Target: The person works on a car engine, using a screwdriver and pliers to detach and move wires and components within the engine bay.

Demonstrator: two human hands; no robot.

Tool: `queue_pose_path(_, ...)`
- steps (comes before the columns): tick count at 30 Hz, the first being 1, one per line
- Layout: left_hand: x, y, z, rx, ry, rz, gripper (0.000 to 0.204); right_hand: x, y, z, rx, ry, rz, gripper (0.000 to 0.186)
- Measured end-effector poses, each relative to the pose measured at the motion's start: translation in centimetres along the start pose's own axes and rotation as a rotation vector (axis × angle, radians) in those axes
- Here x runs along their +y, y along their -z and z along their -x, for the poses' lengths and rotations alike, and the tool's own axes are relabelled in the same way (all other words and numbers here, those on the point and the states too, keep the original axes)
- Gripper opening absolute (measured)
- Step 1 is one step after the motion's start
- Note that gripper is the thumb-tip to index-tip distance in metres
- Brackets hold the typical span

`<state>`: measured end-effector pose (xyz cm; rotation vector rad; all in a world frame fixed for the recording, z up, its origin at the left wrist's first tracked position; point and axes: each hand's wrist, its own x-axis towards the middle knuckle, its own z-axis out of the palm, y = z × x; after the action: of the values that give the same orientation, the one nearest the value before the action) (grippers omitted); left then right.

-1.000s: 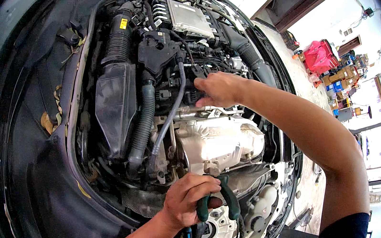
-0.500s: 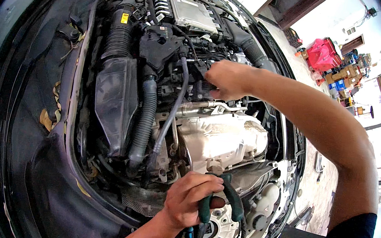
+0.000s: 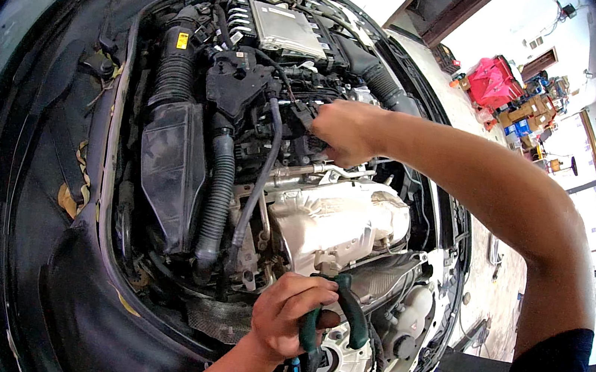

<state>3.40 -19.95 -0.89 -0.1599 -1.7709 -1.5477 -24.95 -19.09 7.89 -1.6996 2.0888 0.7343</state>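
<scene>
L hand [image 3: 294, 313] clenched on pliers [image 3: 354, 317], handles spread; pliers head up, just above grip, its bite (if any) too small to tell. R hand [image 3: 345, 133], up & slightly R of grip, fingers bent down into blk engine parts [image 3: 295, 122]; tips hidden, can't tell if holding.

To do well (my judgement): R hand works by feel, so slow, light pull only, no yanking on brittle plastic. Keep pliers clear of shield [image 3: 338, 221], directly above grip. Watch R wrist vs. nearby metal edges.

Count: hands 2, pliers 1 (handles 2), shield 1. Grey hose [image 3: 269, 160] x1, above-L of grip. Ribbed duct [image 3: 216, 198] x1, L of hose. Silver box [image 3: 287, 30] x1, far above grip. White tank [image 3: 415, 307] x1, R of grip, 1 blk cap.
</scene>
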Motion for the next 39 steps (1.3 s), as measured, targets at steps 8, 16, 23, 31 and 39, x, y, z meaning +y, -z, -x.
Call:
queue_pose_path(8,-0.2,-0.3,-0.1,-0.020,0.002,0.034,0.042,1.5,-0.8,-2.9,-0.011,0.062,0.002,0.031)
queue_pose_path(16,-0.4,-0.2,-0.1,-0.010,-0.029,0.016,0.033,1.4,-4.4,-1.8,0.316,0.132,-0.297,0.038)
queue_pose_path(23,-0.4,-0.5,0.0,0.025,-0.020,-0.037,0.039,0.7,-4.9,-0.7,0.277,0.022,-0.333,0.040)
queue_pose_path(31,-0.4,0.0,0.4,0.021,0.029,-0.003,0.042,0.7,-5.2,0.7,0.348,-0.032,-0.386,0.041)
queue_pose_path(39,-0.1,0.0,-0.2,0.026,0.026,0.004,0.043,1.1,-3.6,-2.9,0.213,-0.033,-0.178,0.030)
